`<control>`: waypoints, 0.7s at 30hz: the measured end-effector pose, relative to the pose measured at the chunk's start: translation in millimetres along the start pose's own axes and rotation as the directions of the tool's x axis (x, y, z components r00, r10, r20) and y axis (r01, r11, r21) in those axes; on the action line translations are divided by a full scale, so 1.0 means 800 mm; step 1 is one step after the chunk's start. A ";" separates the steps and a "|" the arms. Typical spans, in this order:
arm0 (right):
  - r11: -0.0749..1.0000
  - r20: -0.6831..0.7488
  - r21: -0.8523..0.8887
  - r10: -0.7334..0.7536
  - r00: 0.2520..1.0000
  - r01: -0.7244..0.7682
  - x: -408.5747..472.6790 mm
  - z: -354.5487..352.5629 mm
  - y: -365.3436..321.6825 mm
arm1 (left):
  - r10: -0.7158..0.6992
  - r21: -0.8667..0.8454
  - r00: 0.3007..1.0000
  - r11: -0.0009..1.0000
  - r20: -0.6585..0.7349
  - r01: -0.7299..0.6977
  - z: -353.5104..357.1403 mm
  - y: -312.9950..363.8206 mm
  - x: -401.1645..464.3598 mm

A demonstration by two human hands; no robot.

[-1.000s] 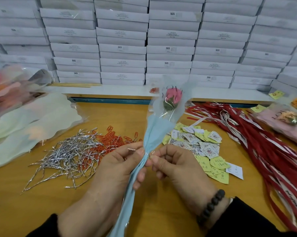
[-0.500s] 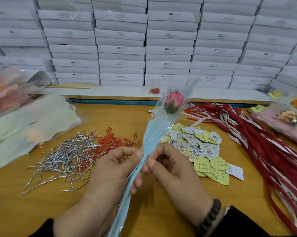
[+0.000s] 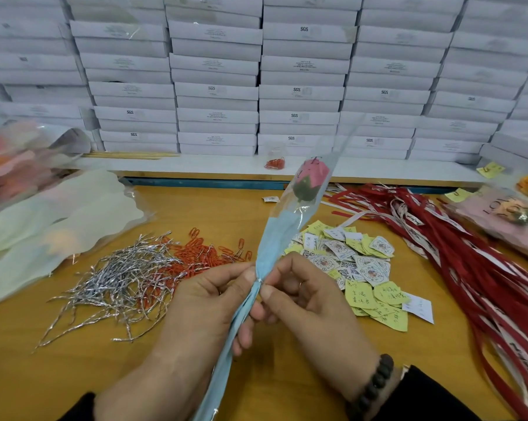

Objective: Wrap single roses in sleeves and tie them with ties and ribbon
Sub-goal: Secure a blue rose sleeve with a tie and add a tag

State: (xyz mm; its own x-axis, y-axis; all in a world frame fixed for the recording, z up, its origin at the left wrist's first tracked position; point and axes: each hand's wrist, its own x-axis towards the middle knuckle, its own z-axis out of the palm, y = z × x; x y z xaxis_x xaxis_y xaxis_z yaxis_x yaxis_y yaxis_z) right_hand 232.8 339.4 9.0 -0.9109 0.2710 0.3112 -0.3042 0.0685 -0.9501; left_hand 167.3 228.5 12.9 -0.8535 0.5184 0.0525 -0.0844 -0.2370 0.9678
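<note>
Both hands pinch the light blue sleeve (image 3: 274, 247) at one narrow place in the middle of the frame: the left hand (image 3: 208, 302) holds it from the left with thumb and curled fingers, the right hand (image 3: 311, 302) from the right, and a small silver tie (image 3: 259, 281) seems to sit between the fingertips. Inside the clear top of the sleeve, the pink rose (image 3: 309, 180) points to the upper right. On the wooden table (image 3: 74, 375), silver ties (image 3: 116, 284) lie at the left, orange paper clips (image 3: 205, 253) behind them, paper tags (image 3: 357, 265) at the right, red ribbons (image 3: 469, 268) at the far right
</note>
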 end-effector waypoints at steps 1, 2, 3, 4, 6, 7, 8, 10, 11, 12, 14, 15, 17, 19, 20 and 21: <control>1.000 0.000 0.021 0.000 1.000 0.000 0.001 -0.001 -0.001 | -0.002 -0.005 1.000 1.000 -0.005 0.002 0.000 0.001 0.000; 0.999 -0.003 0.032 -0.003 1.000 0.003 0.002 -0.002 -0.001 | -0.004 -0.007 1.000 1.000 -0.009 0.004 0.000 0.001 0.001; 0.999 -0.001 0.045 -0.005 1.000 0.005 0.002 -0.003 -0.001 | -0.009 -0.006 1.000 1.000 -0.011 0.009 0.000 0.001 0.001; 0.998 0.006 0.063 -0.001 1.000 0.001 0.003 -0.003 -0.001 | -0.015 -0.003 1.000 1.000 -0.012 0.015 -0.001 0.001 0.002; 0.997 0.017 0.082 0.003 1.000 -0.004 0.004 -0.004 -0.001 | -0.025 0.002 1.000 1.000 -0.015 0.025 -0.002 0.001 0.003; 0.998 0.005 0.067 -0.004 1.000 0.003 0.004 -0.005 -0.001 | -0.030 0.000 0.999 1.000 -0.014 0.030 -0.003 0.000 0.003; 0.999 -0.012 0.039 -0.012 1.000 0.012 0.005 -0.005 -0.001 | -0.036 -0.004 0.999 0.999 -0.012 0.036 -0.003 0.000 0.003; 1.000 -0.018 0.009 -0.016 1.000 0.016 0.005 -0.006 0.000 | -0.041 -0.011 0.999 0.999 -0.010 0.041 -0.003 0.000 0.003; 1.000 -0.008 0.011 -0.013 1.000 0.013 0.005 -0.007 0.000 | -0.041 -0.013 0.999 0.999 -0.013 0.041 -0.002 0.000 0.004; 1.000 0.005 0.023 -0.009 1.000 0.009 0.005 -0.007 0.001 | -0.039 -0.013 0.999 0.999 -0.018 0.039 -0.002 -0.001 0.004; 0.999 0.024 0.046 -0.012 1.000 0.011 0.006 -0.008 0.002 | -0.029 -0.008 0.999 1.000 -0.033 0.028 0.000 -0.002 0.005; 0.999 0.031 0.048 -0.022 0.999 0.021 0.006 -0.008 0.001 | -0.023 -0.007 0.999 1.000 -0.040 0.023 0.000 -0.002 0.005; 0.999 0.045 0.042 -0.035 0.998 0.033 0.006 -0.007 0.001 | -0.014 -0.012 0.999 1.000 -0.045 0.013 0.001 -0.002 0.005; 0.999 0.052 0.030 -0.032 0.998 0.030 0.006 -0.007 0.000 | -0.007 -0.017 0.999 1.000 -0.041 0.006 0.001 -0.003 0.005; 0.999 0.055 0.018 -0.034 0.998 0.033 0.007 -0.007 0.000 | -0.002 -0.014 0.999 1.000 -0.035 0.002 0.001 -0.003 0.004; 0.999 0.055 -0.002 -0.038 0.998 0.038 0.007 -0.007 0.000 | 0.003 -0.009 1.000 1.000 -0.027 -0.003 0.001 -0.003 0.003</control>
State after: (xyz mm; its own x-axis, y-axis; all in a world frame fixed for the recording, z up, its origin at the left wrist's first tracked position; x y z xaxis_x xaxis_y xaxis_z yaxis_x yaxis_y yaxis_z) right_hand 229.0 346.1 10.8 -0.9127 0.2150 0.3476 -0.3382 0.0806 -0.9376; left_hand 165.8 230.7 10.8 -0.8673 0.4954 0.0484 -0.0866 -0.2459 0.9654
